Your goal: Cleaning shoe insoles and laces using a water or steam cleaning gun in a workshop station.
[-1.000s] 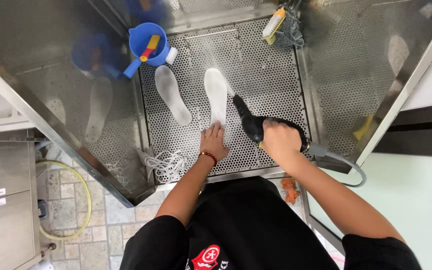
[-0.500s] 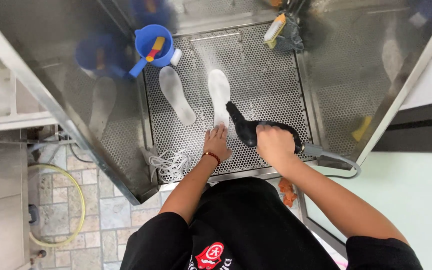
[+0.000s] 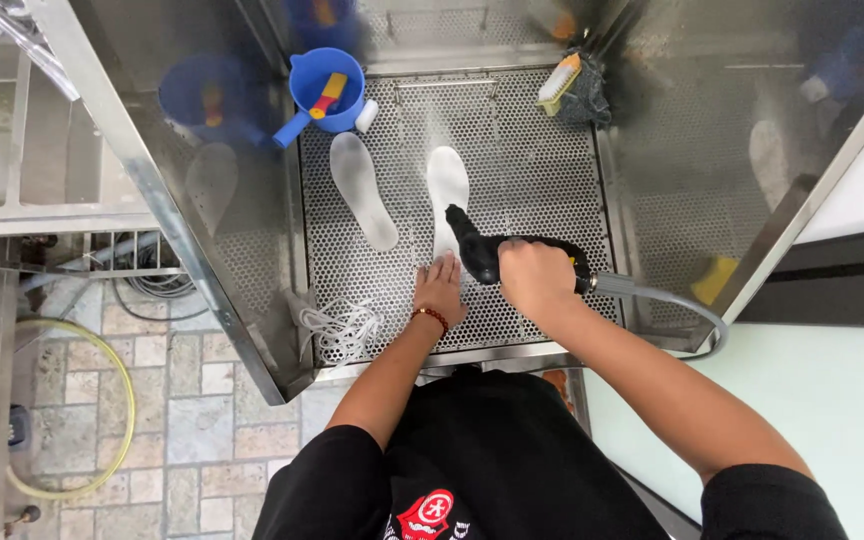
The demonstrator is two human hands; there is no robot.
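Head view. A person stood at a stainless wash cabinet with a perforated metal tray (image 3: pixel 532 150) as its floor. The right hand (image 3: pixel 537 280) was closed around the grip of a black spray gun (image 3: pixel 477 250), its fingers wrapped tight on the handle; the nozzle pointed toward eleven o'clock, at the heel end of the nearer white insole (image 3: pixel 447 190). A grey hose (image 3: pixel 672 305) ran from the gun toward four o'clock and looped under the tray's edge. The left hand (image 3: pixel 440 290) lay flat on the tray with fingers together and extended, the fingertips touching or just short of the insole's near end; which of the two could not be told.

A second white insole (image 3: pixel 362 200) lay to the nine o'clock side of the first, apart from it and tilted. A blue scoop cup (image 3: pixel 324 85) stood at the tray's far left corner, a scrub brush (image 3: pixel 560 78) at its far right, and a tangle of white laces (image 3: pixel 342 325) at the near left corner.

By judgement, the insole was light, thin and flexible, likely slick when wet, and apt to slide or lift on the perforated surface under a jet; pinning it flat at the heel end, clear of the nozzle's line, appeared the soundest hold.
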